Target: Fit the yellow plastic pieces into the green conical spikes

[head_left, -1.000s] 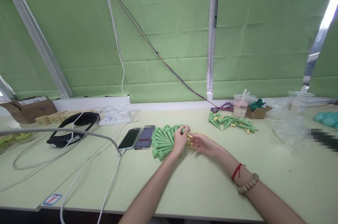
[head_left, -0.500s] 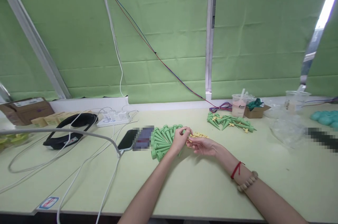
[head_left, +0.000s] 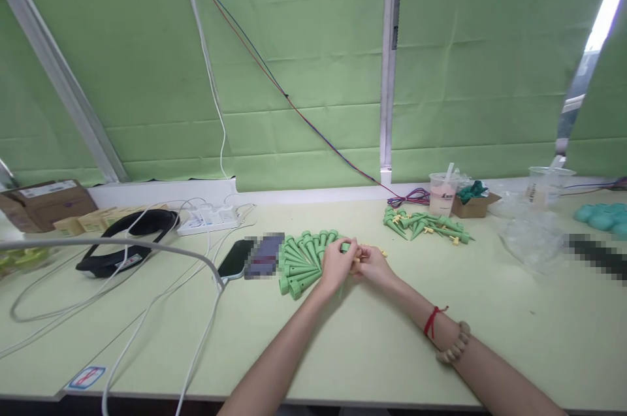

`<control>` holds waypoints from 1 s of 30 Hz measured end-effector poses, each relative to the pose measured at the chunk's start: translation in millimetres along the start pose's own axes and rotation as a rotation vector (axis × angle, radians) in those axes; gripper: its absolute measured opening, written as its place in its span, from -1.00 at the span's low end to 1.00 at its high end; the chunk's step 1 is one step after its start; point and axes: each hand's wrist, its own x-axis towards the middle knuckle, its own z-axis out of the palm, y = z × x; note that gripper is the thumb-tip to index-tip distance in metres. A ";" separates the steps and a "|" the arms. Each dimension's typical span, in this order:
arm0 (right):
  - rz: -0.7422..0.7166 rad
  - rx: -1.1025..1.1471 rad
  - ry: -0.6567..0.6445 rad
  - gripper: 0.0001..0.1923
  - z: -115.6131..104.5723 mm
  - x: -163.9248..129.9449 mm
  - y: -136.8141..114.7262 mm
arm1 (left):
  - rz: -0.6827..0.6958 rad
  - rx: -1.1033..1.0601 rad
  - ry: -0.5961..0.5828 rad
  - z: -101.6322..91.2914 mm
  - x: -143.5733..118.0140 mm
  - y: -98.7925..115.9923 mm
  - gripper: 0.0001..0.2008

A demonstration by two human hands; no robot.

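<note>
My left hand [head_left: 336, 264] and my right hand [head_left: 372, 263] meet at the middle of the pale green table [head_left: 372, 344], fingers closed together. Between them I see a green plastic spike [head_left: 345, 247] in my left fingers and a small yellow piece [head_left: 358, 258] at my right fingertips. A fan of green spikes [head_left: 300, 260] lies just left of my left hand. A few yellow pieces [head_left: 379, 251] lie behind my right hand, mostly hidden by it.
A second pile of green spikes with yellow parts [head_left: 425, 224] lies at the back right, beside a drink cup [head_left: 441, 192] and a small box [head_left: 471, 204]. A phone [head_left: 236, 258], power strip [head_left: 210, 218], white cables [head_left: 161, 298] and a black headset [head_left: 125, 243] lie to the left.
My right hand has moved left and closed against my left hand; earlier it lay palm-up and apart. The yellow pieces are now mostly covered.
</note>
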 end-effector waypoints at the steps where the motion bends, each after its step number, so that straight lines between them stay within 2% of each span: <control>1: -0.001 0.005 -0.021 -0.82 1.5 -1.0 -2.8 | -0.011 -0.033 0.024 -1.5 2.2 0.2 -0.71; 4: 0.072 0.077 -0.058 -0.72 6.4 -4.1 -12.4 | -0.051 -0.155 0.058 -7.4 10.6 -1.8 -0.63; 6: 0.091 0.143 -0.019 -0.62 8.9 -4.8 -14.9 | -0.087 -0.211 0.048 -9.8 14.5 -4.2 -0.58; 10: -0.005 0.150 0.030 -0.53 8.1 -2.4 -8.5 | -0.121 -0.246 0.021 -8.3 14.9 -6.8 -0.57; 18: -0.120 0.067 -0.031 -0.50 3.8 -1.6 -1.9 | -0.121 -0.265 0.043 -3.2 11.7 -7.8 -0.70; 23: -0.114 0.067 -0.031 -0.45 6.9 -4.3 -6.7 | -0.196 -0.311 0.050 -2.0 10.6 -7.0 -0.74; 27: -0.099 0.079 -0.042 -0.47 5.1 -3.3 -6.4 | -0.201 -0.343 0.053 -0.5 9.8 -7.0 -0.73; 30: -0.039 0.114 -0.038 -0.47 3.7 -3.6 -6.1 | -0.197 -0.281 0.042 -0.3 9.4 -7.6 -0.74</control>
